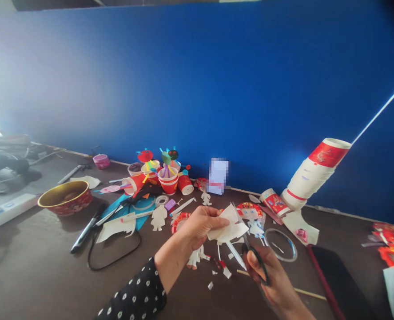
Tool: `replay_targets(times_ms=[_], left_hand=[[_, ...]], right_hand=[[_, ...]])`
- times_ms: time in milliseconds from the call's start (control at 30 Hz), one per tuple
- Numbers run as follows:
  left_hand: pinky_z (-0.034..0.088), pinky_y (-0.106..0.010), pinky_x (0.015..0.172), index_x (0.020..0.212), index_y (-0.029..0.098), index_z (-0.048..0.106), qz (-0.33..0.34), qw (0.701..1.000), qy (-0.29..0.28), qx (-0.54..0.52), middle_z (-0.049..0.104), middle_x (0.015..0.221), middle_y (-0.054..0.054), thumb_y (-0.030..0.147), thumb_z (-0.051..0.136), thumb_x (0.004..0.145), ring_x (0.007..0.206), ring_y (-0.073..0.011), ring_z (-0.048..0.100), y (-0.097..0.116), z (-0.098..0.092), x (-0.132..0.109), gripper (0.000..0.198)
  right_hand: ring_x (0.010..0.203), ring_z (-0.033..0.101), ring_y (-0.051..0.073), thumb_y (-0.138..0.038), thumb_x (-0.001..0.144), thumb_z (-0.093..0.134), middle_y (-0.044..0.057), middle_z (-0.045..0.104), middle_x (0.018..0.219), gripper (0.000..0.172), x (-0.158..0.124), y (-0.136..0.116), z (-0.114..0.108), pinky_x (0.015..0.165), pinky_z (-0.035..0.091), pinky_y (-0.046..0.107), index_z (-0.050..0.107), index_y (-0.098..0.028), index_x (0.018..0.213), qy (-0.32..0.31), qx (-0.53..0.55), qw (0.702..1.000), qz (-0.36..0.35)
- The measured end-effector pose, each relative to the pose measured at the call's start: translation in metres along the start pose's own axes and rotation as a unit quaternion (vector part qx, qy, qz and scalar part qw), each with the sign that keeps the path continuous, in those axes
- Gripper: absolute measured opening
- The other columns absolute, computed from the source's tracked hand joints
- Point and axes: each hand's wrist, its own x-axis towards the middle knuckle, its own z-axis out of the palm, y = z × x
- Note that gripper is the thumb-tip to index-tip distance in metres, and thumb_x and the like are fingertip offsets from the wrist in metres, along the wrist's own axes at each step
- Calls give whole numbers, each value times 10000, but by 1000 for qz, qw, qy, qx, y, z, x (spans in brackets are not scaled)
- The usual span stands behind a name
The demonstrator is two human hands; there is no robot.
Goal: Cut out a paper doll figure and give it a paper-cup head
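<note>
Two bare hands meet over a dark brown tabletop [50, 284]. The right hand [270, 273] grips black-handled metal scissors [264, 266], thumb through a loop, blades pointing away beside the paper's right edge; I cannot tell whether they touch it. The left hand [201, 226], below a black sleeve with white spots [137, 289], pinches a piece of creamy white paper [230, 229] between thumb and fingers, held above the table. Under and beside the hands lie small white paper scraps [210, 285] and a thin pale wooden stick [310, 294]; a black phone with a dark red edge [336, 275] lies to the right. Beyond are a white figure-shaped paper cut-out [158, 218] and, at left, a red round bowl with a gold inside [78, 205]. Farther back, a tilted stack of red-and-white paper cups [310, 178] leans right before a tall blue partition [197, 89].
</note>
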Motion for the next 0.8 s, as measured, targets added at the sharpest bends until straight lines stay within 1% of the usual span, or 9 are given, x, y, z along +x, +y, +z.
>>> replay_targets(times_ms=[100, 233, 400, 500, 633, 800], left_hand=[[397, -206, 446, 556, 97, 611, -3, 1000, -3, 12, 598, 475, -23, 167, 728, 492, 426, -103, 541, 2, -3, 0, 151], [411, -223, 470, 584, 85, 629, -12, 999, -11, 28, 615, 502, -40, 199, 745, 468, 463, -123, 561, 5, -6, 0, 200], [377, -213, 434, 550, 110, 629, -6, 998, -3, 56, 607, 472, -26, 185, 733, 465, 431, -113, 536, 9, -10, -1, 155], [362, -212, 427, 532, 117, 631, -6, 998, -15, 67, 600, 463, -22, 177, 729, 471, 421, -108, 525, 13, -12, -3, 130], [359, -215, 435, 515, 112, 631, -7, 997, -30, 73, 600, 471, -25, 178, 733, 468, 425, -107, 524, 17, -15, -4, 131], [337, -204, 433, 529, 107, 632, 3, 995, -32, 95, 600, 480, -22, 200, 737, 485, 433, -97, 512, 16, -18, -3, 146]], right_hand=[[432, 197, 65, -593, 649, 589, -73, 286, 464, 469, -1, -2, 1, 413, 115, 235, 412, -179, 516, 1, -4, 1000, 12], [428, 196, 63, -615, 632, 584, -76, 293, 464, 478, -2, -4, 2, 407, 112, 230, 404, -184, 530, -13, -11, 1000, 20], [413, 198, 60, -620, 659, 551, -76, 291, 449, 488, -2, -5, 4, 403, 113, 232, 400, -182, 505, -18, -30, 999, 10], [404, 196, 59, -640, 652, 537, -78, 275, 432, 512, -3, -6, 5, 398, 113, 231, 376, -188, 475, -31, -39, 999, 14], [406, 218, 64, -667, 626, 536, -73, 292, 431, 522, -3, -4, 6, 393, 130, 226, 388, -190, 473, -11, -56, 998, 22], [396, 210, 56, -654, 625, 551, -81, 289, 424, 517, -3, -3, 6, 392, 125, 222, 387, -187, 475, -29, -47, 998, 25]])
